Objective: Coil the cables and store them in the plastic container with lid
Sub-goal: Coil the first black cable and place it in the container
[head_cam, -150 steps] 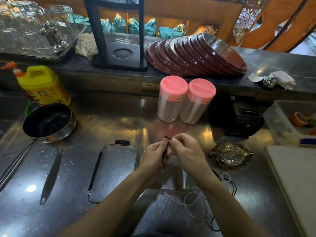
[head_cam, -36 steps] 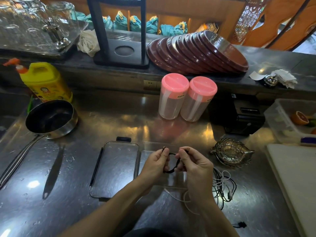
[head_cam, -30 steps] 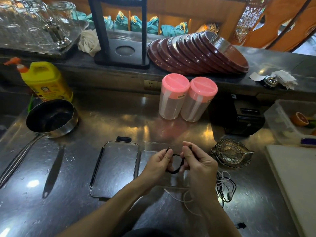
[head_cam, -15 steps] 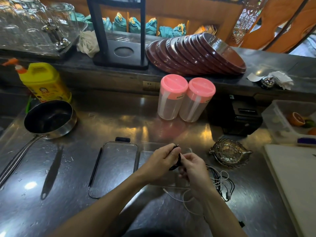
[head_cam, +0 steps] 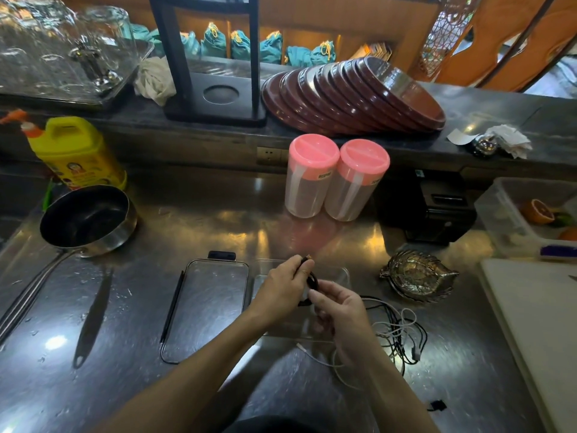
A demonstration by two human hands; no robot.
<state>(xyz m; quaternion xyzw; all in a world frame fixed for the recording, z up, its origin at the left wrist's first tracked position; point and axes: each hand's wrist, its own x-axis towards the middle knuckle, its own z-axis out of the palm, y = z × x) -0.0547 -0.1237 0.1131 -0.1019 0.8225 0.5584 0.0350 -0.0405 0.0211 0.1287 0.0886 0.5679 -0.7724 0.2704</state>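
Both hands over the clear container [head_cam: 343, 273] right now, lid [head_cam: 215, 295] lying off to its left on the steel counter [head_cam: 193, 220]. Left hand [head_cam: 281, 292] pinched shut on a small black cable [head_cam: 313, 281], thumb and forefinger clamping the plug end up top. Right hand [head_cam: 338, 307] curled in close beneath, fingertips [head_cam: 313, 296] closed on the lower part of the loop, though exactly how much cord sits inside that grip cannot be made out. Looks like a tight little coil held just above the open container, nothing visibly stored inside yet. Off to the right, a loose tangle [head_cam: 402, 332] of white and black cords sprawled on the counter, near a metal leaf dish [head_cam: 418, 276] but not touching it; one white strand trailing back under the right wrist. Judging by the look: thin, light, floppy stuff, springy enough to pop open once released, and easy to snag in that tangle. Best held at the plug, the one stiff part, with the loops pinched flat where they cross. Probably wise to keep the pinch on until the coil sits down in the container, otherwise likely to unwind. Plenty of coiling left, with the tangle untouched
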